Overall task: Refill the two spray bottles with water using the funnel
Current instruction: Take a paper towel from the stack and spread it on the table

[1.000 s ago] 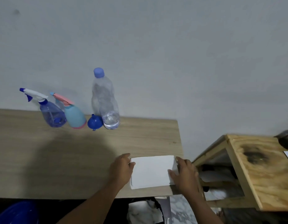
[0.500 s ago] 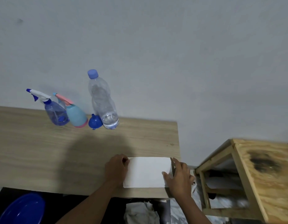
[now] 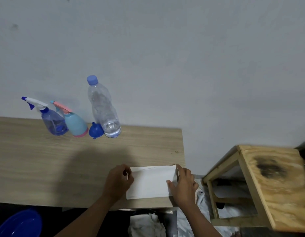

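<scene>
Head view: at the near left corner, below the table edge, part of a blue basin (image 3: pixel 18 223) is seen. A light wooden table (image 3: pixel 45 168) is set against a pale wall (image 3: pixel 165 48). Along its far edge, four things are lined up close together: a blue spray bottle (image 3: pixel 53 124) with a white trigger, just right of it a teal spray bottle (image 3: pixel 75 124) with a pink trigger and base, then the small blue funnel (image 3: pixel 96 131) lying on its side, and a capped clear water bottle (image 3: pixel 105 115) standing upright, with the funnel tucked against its base. At the near right corner of the table a white sheet (image 3: pixel 150 181) is laid flat. Its left edge is pinched by the left hand (image 3: pixel 118 181), whose fingers are curled. Its right edge, slightly lifted, is held by the right hand (image 3: pixel 183 183), thumb on top and fingers along the side. Both hands are well apart from the bottles. Under the table edge a crumpled white cloth (image 3: pixel 146 224) is visible. At the far right a wooden stool (image 3: pixel 276 185) with a dark scorch mark is placed.
</scene>
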Tool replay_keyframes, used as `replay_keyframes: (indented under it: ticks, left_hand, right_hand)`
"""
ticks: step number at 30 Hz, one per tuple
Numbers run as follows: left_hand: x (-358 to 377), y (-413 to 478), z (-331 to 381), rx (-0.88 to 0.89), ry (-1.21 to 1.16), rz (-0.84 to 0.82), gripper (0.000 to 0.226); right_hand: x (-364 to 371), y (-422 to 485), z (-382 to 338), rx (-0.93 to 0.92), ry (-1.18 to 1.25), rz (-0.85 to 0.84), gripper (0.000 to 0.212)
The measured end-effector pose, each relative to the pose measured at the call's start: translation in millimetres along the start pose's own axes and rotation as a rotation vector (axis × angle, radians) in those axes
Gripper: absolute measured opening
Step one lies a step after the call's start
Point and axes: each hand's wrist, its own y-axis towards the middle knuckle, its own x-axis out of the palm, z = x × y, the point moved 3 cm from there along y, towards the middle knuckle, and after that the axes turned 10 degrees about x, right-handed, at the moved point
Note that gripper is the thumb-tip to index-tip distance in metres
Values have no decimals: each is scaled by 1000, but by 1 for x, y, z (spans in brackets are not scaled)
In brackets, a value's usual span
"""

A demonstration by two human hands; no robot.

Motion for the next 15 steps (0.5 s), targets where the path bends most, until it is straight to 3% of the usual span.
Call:
replay_keyframes:
  ticks: [5,8,12,15]
  left_hand:
    - [-3,-11,-1,94,53,23,22]
    - [-3,-16,-5,95,48,20,26]
    - [-3,-17,-9,63,68,6,10]
    - [-2,-15,-11,47,72,2,26]
  right_hand:
    - [-3,0,-4,-46,6,-7,67]
    - [-2,1,-3,-40,16,7,56]
    - [-3,-2,-2,-77,62,55,37]
    - [-5,-3,-1,-76,146,93,24]
